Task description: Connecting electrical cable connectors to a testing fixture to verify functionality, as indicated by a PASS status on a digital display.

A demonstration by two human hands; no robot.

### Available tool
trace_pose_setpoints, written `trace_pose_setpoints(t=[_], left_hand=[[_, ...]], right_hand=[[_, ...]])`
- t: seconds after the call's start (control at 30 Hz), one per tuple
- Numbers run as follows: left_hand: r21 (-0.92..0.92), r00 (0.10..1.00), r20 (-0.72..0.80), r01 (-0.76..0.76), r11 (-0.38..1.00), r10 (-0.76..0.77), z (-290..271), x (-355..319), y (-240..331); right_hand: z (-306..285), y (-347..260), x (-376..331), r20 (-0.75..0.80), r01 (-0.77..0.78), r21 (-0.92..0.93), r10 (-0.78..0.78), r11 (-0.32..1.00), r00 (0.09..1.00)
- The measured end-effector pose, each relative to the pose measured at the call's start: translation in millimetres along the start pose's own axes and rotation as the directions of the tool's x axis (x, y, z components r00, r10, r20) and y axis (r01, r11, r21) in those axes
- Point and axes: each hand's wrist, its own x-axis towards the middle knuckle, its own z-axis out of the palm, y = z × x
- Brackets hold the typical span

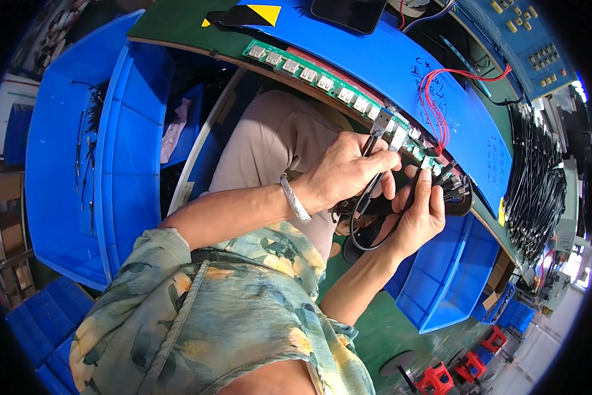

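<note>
The left hand (345, 172) covers most of the black cables (368, 210), so their ends are hard to see. The right hand (418, 214) hides more of them. The dark phone (348, 13) is cut off at the top edge.

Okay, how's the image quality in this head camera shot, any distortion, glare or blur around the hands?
Head view: strong fisheye, so the green board of ports and blue bench top curve, with black corners. Lighting is even; the left hand and right hand holding black cables look sharp. The far right edge is blown out by glare.
</note>
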Motion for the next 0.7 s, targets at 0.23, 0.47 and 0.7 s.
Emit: trace_pose_setpoints(t=[0.23, 0.47, 0.7], left_hand=[[0.029, 1.0, -0.004, 0.005, 1.0, -0.005, -1.7, 2.5, -5.9], [0.032, 1.0, -0.015, 0.004, 0.999, -0.003, -1.0, 2.0, -3.0], [0.029, 1.0, -0.007, 0.008, 1.0, -0.008, -1.1, 0.9, -3.4]], right_hand=[[2.9, 0.5, 4.8, -0.013, -0.013, 0.062, 0.014, 0.998, 1.0], [-1.9, -2.9, -4.5, -0.032, -0.084, -0.02, 0.083, 0.996, 0.996], [-14.6, -1.8, -17.5, 0.105, -0.067, 0.002, 0.067, 0.998, 0.992]])
